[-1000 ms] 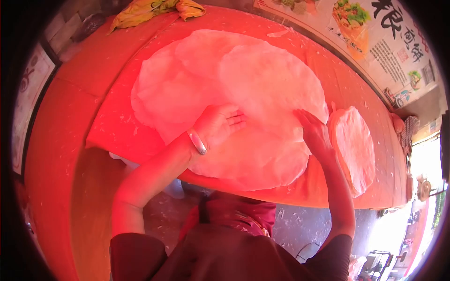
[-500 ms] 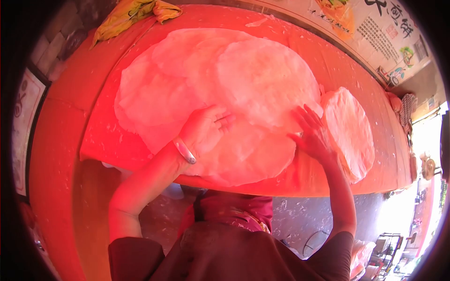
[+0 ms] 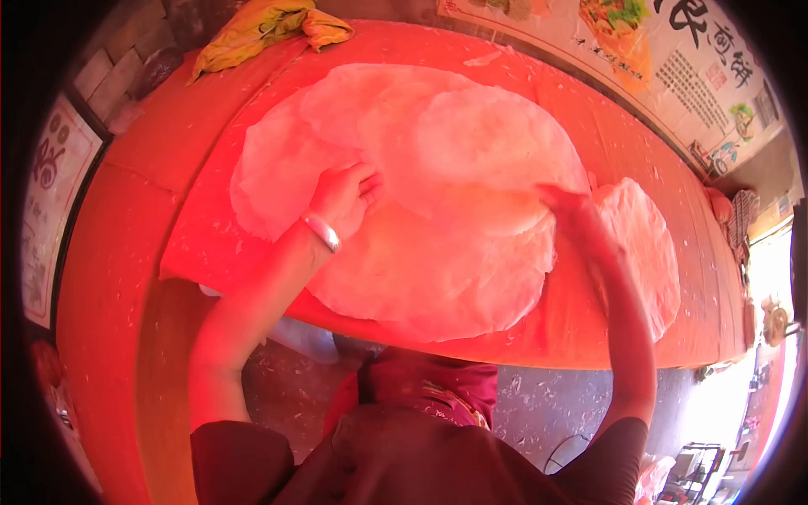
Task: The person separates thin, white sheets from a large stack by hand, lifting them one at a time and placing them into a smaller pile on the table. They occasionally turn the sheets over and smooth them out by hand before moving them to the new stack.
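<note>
Several thin, round pancakes (image 3: pixel 497 135) overlap in a wide layer on the red-covered table. My left hand (image 3: pixel 343 195), with a silver bangle (image 3: pixel 321 232) at the wrist, is over the left-middle of the layer. Its fingers are curled inward, and whether a pancake edge is between them is hidden. At the layer's right edge is my right hand (image 3: pixel 566 209), smeared by motion, so its fingers do not show clearly. The nearest pancake (image 3: pixel 429 282) lies in front, between my forearms. A separate stack of pancakes (image 3: pixel 644 252) rests to the right, partly behind my right forearm.
The red tabletop (image 3: pixel 202 227) is dotted with pale flakes. A yellow cloth (image 3: pixel 257 38) lies at the far left corner. Behind the table runs a printed banner (image 3: pixel 673 93); a framed sign (image 3: pixel 59 210) stands at the left. Flakes also speckle the floor (image 3: pixel 539 404).
My left hand has moved left and away from me, turning from palm up to curled fingers. My right hand has gone from spread fingers to a blurred shape. The view has shifted slightly.
</note>
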Demonstrator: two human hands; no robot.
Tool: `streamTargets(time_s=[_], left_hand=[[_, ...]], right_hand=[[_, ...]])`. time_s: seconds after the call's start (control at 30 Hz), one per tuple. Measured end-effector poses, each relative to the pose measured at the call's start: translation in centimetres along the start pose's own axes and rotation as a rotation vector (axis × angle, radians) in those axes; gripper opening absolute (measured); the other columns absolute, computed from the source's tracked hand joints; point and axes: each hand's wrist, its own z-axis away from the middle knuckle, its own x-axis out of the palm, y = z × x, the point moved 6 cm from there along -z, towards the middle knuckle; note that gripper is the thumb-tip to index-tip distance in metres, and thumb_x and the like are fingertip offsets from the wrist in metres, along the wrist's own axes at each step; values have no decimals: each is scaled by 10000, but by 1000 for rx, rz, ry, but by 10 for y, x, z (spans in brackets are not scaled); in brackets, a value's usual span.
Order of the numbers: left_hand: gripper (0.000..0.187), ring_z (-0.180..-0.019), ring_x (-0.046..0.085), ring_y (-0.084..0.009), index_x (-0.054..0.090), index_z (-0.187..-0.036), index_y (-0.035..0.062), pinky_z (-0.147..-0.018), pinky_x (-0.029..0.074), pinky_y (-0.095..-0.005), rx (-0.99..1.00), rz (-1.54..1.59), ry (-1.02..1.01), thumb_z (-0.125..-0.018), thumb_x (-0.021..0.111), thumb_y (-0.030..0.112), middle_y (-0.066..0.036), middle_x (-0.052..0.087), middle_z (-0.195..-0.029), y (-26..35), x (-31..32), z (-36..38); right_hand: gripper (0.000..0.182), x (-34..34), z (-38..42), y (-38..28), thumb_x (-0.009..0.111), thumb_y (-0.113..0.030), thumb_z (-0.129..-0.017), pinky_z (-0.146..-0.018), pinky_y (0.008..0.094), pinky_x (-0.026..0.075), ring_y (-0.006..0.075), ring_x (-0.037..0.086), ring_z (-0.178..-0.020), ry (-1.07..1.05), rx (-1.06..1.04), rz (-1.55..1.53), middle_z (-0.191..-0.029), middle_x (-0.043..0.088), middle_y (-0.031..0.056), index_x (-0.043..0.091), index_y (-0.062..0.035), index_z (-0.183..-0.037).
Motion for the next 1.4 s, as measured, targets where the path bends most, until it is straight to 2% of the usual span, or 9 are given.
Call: streamTargets(time_s=[0.17, 0.33, 0.4, 0.57, 0.73, 1.03, 1.07, 1.27, 1.4], left_hand=[[61, -619, 522, -147, 521, -782, 41, -534, 427, -241, -211, 5, -9, -805, 575, 55, -59, 538, -731, 0, 8, -19], [87, -537, 504, -140, 519, -765, 40, -490, 412, -242, -107, -36, -213, -798, 591, 75, -51, 533, -665, -9, 13, -32], [59, -581, 532, -131, 537, -799, 47, -513, 421, -233, -64, -130, -233, -836, 559, 88, -43, 554, -678, -13, 21, -6], [58, -739, 598, -160, 546, -887, 34, -654, 497, -297, -88, -118, -191, -853, 522, 75, -71, 600, -799, -28, 21, 34], [104, -904, 596, -199, 543, -930, 12, -854, 502, -395, -193, 88, -294, -866, 474, 55, -97, 600, -953, -41, 20, 37], [136, -921, 594, -218, 551, -934, 14, -895, 473, -409, -99, 86, -243, -882, 458, 98, -113, 613, -956, -48, 26, 37], [144, -909, 595, -219, 552, -922, 19, -882, 476, -411, -102, 132, -278, -885, 461, 124, -110, 616, -935, -49, 24, 37], [133, -799, 600, -237, 522, -797, 71, -782, 488, -409, -189, 391, -322, -867, 528, 184, -87, 606, -794, -49, 22, 39], [78, -768, 601, -179, 530, -781, 87, -725, 497, -349, -131, 131, -168, -851, 564, 88, -61, 595, -738, -49, 22, 31]], right_hand=[[230, -95, -66, 13, 483, -95, -882, -790, 325, 469, 209, 627, -866, 409, 77, -47, -919, 634, 173, 594, -16, -1068], [214, -120, -65, -75, 526, -76, -826, -601, 362, 492, 297, 631, -697, 536, -62, 315, -827, 625, 179, 616, -72, -1020], [307, -74, -57, -97, 475, -15, -778, -611, 395, 508, 291, 632, -697, 375, 101, 503, -749, 631, 146, 566, -99, -1059], [347, 32, -30, -122, 511, 24, -684, -642, 338, 519, 276, 616, -828, 264, -155, 197, -955, 600, 148, 533, -7, -1029], [385, 28, -22, -134, 508, 60, -688, -733, 368, 523, 302, 611, -939, 249, -105, 206, -1020, 614, 172, 553, -18, -1062], [266, 55, -46, -159, 578, -45, -654, -536, 303, 501, 230, 592, -715, 234, -131, 328, -773, 543, 92, 514, -10, -910], [419, 65, -48, -156, 572, -2, -662, -683, 371, 514, 323, 599, -884, 39, -3, 237, -1011, 587, 156, 528, 4, -1078], [459, 11, -2, -189, 627, -77, -706, -794, 386, 490, 334, 577, -969, 401, -242, 146, -1037, 586, 172, 518, -2, -1145], [438, 53, 53, -168, 608, -224, -816, -842, 394, 473, 329, 556, -1037, -87, -83, -642, -1149, 554, 161, 501, -9, -1182]])
